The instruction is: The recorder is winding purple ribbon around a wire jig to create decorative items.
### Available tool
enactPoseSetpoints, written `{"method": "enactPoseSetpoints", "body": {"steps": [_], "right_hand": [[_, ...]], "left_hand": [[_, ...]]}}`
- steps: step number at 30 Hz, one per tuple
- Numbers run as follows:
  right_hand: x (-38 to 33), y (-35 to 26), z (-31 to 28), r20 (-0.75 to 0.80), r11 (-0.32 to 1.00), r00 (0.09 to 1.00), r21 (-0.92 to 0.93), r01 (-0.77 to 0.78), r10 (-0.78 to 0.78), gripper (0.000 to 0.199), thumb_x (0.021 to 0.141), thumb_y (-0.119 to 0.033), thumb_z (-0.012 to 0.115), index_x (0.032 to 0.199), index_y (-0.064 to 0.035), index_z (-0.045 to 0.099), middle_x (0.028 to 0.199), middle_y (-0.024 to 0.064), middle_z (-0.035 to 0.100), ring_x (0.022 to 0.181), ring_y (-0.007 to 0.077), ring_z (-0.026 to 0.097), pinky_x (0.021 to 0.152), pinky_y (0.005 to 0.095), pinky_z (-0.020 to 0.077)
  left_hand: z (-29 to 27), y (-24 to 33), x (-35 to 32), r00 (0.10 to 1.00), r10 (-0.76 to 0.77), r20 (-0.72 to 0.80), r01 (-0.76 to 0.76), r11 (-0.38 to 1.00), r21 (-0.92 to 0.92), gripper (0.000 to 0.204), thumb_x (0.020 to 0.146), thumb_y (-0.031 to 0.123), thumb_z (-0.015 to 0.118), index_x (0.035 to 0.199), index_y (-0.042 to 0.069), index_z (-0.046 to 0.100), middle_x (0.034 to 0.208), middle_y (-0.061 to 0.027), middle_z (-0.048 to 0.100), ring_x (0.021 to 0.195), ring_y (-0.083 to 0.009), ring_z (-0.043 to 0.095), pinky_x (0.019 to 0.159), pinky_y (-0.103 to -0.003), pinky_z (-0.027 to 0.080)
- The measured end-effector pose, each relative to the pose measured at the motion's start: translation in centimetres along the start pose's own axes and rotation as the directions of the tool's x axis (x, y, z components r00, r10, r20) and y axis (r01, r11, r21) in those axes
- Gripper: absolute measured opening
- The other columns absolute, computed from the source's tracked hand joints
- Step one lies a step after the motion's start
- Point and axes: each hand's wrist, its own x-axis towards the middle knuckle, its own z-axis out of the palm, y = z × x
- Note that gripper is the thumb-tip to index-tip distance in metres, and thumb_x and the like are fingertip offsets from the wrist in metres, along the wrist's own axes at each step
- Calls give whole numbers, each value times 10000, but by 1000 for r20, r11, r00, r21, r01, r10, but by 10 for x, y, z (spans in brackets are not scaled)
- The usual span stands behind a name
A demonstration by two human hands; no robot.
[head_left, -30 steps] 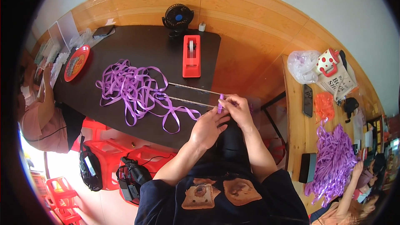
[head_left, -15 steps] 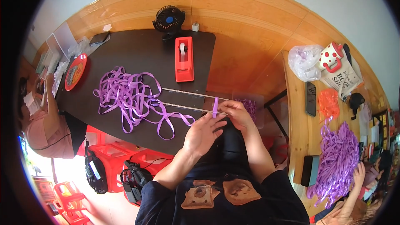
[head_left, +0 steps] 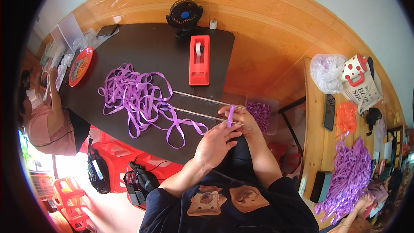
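Two thin metal rods [head_left: 198, 98] reach side by side from the dark table toward me. Near their close ends, a short band of purple ribbon [head_left: 231, 115] spans both rods. My right hand [head_left: 250, 127] is at the rod ends, its fingers bent around the band, partly hidden behind it. Just below on the left, my left hand [head_left: 212, 146] has its fingers stretched out, the fingertips at the lower end of the band. A loose tangle of purple ribbon [head_left: 129, 95] lies on the table at the rods' far ends.
On the dark table [head_left: 151, 47] stand a red tape dispenser [head_left: 200, 77], a black fan [head_left: 184, 15] and a red plate [head_left: 87, 62]. A clear bin [head_left: 274, 116] holds purple pieces. Ribbon [head_left: 347, 177] is heaped on the wooden table. Co-workers sit left and lower right.
My right hand has turned and moved beneath the rod ends, with fingers now on the band's left side. My left hand stays close below. The whole view has shifted slightly.
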Motion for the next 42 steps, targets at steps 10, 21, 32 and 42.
{"method": "enactPoseSetpoints", "body": {"steps": [10, 21, 32, 42], "right_hand": [[-29, -11, 19, -375, 977, 902, -71, 202, -214, 491, 849, -18, 531, 1326, 20, 417, 1008, 152, 644, 901, 223, 634, 822, 334, 505], [-18, -28, 41, -389, 951, 880, -249, 182, -271, 647, 768, 30, 605, 1364, 10, 356, 923, 135, 642, 835, 180, 634, 749, 287, 510], [-17, -28, 47, -414, 955, 870, -230, 186, -268, 661, 744, 64, 643, 1342, 7, 368, 895, 159, 645, 818, 224, 664, 736, 317, 547], [-13, -24, 31, -334, 995, 938, -10, 95, -93, 613, 764, 32, 549, 1353, -16, 384, 877, 159, 621, 799, 237, 624, 728, 322, 520]], "left_hand": [[-1, 0, 0, 1000, 3, -9, -4, 1000, -15, 332, 955, 329, 519, 1165, 74, 546, 1185, -92, 592, 1050, -215, 540, 865, -361, 394], [-1, -2, 2, 1000, 11, -15, -11, 1000, -16, 329, 963, 319, 499, 1177, 73, 537, 1186, -98, 583, 1046, -217, 540, 865, -367, 395], [-4, -2, 3, 1000, 12, 0, -12, 1000, -2, 332, 973, 334, 464, 1183, 86, 533, 1196, -97, 577, 1052, -212, 534, 865, -366, 394], [-1, -1, 1, 1000, -9, 10, 9, 998, 62, 406, 954, 330, 385, 1265, 82, 466, 1307, -130, 504, 1153, -242, 472, 932, -356, 350]]}}
